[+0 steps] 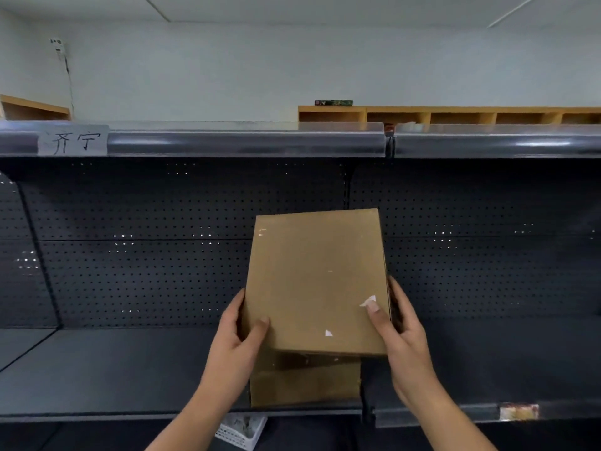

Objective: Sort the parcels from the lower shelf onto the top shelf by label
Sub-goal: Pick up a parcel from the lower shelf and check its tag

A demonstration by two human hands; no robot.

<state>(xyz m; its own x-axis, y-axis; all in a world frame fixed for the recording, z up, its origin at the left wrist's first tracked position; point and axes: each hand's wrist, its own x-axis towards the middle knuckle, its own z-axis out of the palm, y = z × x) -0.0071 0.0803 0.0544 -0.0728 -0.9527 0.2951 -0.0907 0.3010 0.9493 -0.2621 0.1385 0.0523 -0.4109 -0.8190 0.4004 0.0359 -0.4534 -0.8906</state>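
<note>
A flat brown cardboard parcel (317,281) is held upright above the lower shelf (113,369), its plain face toward me with small scraps of white tape on it. My left hand (239,343) grips its lower left edge, thumb on the front. My right hand (398,330) grips its lower right edge, thumb by a tape scrap. A second brown parcel (305,382) lies flat on the lower shelf just beneath it. The top shelf (247,139) runs across at eye level, with a handwritten paper label (74,140) on its front rail at the left. No label shows on the held parcel.
A dark pegboard back panel (146,242) closes the bay. A shelf joint (390,141) splits the top rail right of centre. A torn sticker (518,412) marks the lower rail at right. A white basket (240,431) sits below. Wooden cubbies (455,115) stand behind.
</note>
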